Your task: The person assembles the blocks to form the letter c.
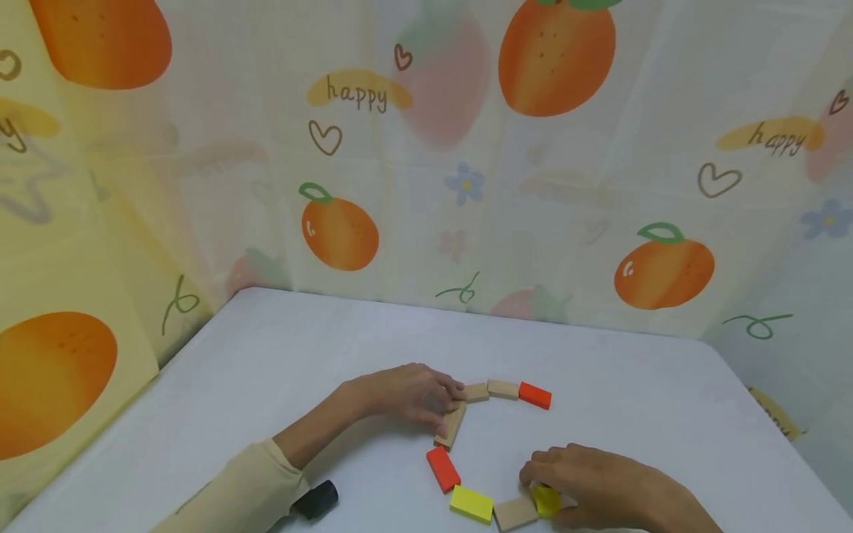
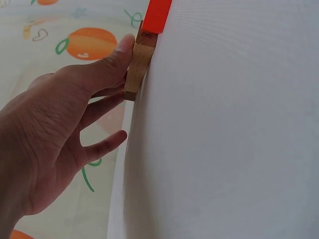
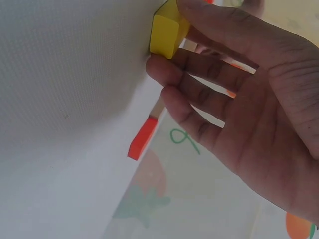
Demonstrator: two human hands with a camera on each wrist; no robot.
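My left hand pinches a plain wooden block lying on the table, thumb on one side and fingers on the other. In the left wrist view this wooden block shows between thumb and fingers. A red block adjoins its near end. My right hand holds a yellow block at the front, partly covered by the fingers. The right wrist view has that yellow block between thumb and fingers. Beside it lie another wooden block and another yellow block.
The blocks form a curved line, open on the right, on the white table. Its far end has two small wooden blocks and a red block. A black object lies by the left sleeve. A fruit-print cloth hangs behind.
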